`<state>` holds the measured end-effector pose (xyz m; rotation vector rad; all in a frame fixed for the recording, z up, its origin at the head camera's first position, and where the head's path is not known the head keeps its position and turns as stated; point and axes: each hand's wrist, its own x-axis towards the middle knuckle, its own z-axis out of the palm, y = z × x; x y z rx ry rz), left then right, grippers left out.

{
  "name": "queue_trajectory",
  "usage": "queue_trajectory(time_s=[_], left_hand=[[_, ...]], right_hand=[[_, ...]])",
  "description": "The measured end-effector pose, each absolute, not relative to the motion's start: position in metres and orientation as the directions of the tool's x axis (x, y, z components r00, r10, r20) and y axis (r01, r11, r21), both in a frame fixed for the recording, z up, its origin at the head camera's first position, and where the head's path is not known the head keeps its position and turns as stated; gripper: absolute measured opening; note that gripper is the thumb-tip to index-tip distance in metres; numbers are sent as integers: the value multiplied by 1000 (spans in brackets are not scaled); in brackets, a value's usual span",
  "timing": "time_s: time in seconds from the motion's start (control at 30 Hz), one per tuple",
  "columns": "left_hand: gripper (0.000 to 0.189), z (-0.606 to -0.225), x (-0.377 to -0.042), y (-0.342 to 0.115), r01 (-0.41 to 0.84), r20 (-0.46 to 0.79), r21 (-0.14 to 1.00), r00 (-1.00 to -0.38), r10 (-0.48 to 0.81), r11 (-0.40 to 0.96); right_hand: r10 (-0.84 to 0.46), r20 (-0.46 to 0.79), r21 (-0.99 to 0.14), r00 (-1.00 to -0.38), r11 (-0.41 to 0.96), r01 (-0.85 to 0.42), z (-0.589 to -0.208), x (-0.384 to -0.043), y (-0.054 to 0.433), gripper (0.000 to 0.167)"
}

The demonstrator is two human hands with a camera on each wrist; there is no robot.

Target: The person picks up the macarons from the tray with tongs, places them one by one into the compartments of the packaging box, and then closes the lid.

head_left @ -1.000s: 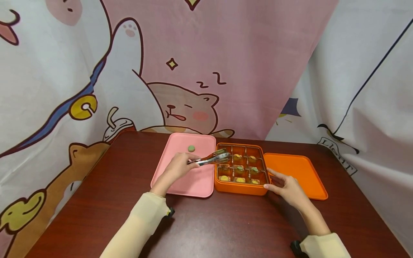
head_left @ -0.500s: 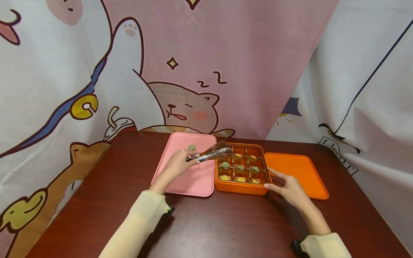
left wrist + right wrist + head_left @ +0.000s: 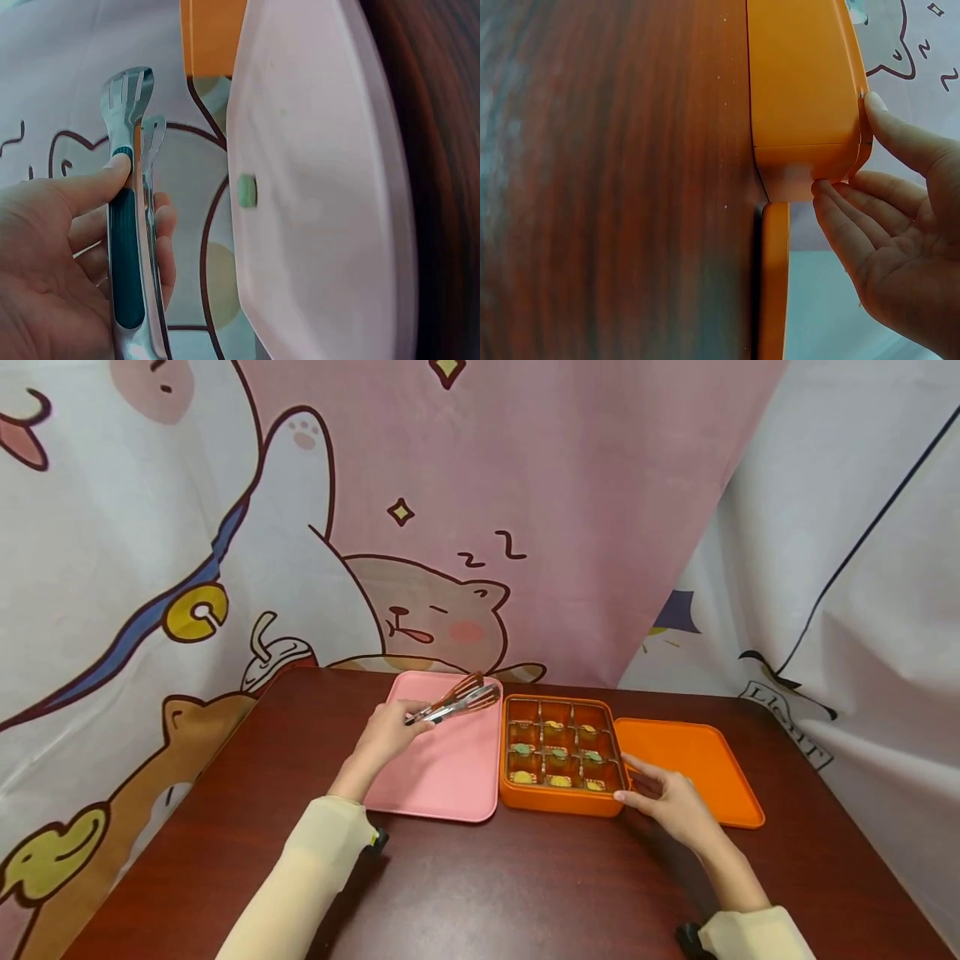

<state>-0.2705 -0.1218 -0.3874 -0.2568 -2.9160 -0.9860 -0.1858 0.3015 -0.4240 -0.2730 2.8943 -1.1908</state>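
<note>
My left hand (image 3: 392, 728) holds metal food tongs (image 3: 126, 225) by their dark green grips, thumb on one arm and fingers on the other. Their slotted tips stand apart over the pink tray (image 3: 465, 785), nothing between them. A small green disc (image 3: 247, 190) lies on that tray in the left wrist view; in the head view the hand hides it. An orange box (image 3: 561, 802) divided into compartments stands right of the tray. Green discs (image 3: 522, 749) fill its third row and yellow pieces (image 3: 559, 781) its front row. My right hand (image 3: 670, 797) holds the box's front right corner between thumb and fingers.
A flat orange lid (image 3: 697, 760) lies on the dark wooden table (image 3: 540, 877) to the right of the box. Behind the table hangs a cartoon-printed cloth (image 3: 585, 527). Two yellow pieces (image 3: 553, 727) sit in the box's second row.
The tongs have left the box and moved left over the tray, their tips spreading. A green disc now shows in the left compartment of the third row. My right hand has stayed put.
</note>
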Motion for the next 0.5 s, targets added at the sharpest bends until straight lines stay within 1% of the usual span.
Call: queue_trajectory(time_s=[0.27, 0.5], left_hand=[[40, -397, -281, -138, 99, 64, 560, -995, 76, 822], [35, -405, -286, -143, 46, 46, 559, -999, 25, 828]], right_hand=[[-160, 71, -705, -985, 690, -163, -424, -186, 302, 70], [-164, 66, -707, -984, 688, -162, -425, -185, 301, 70]])
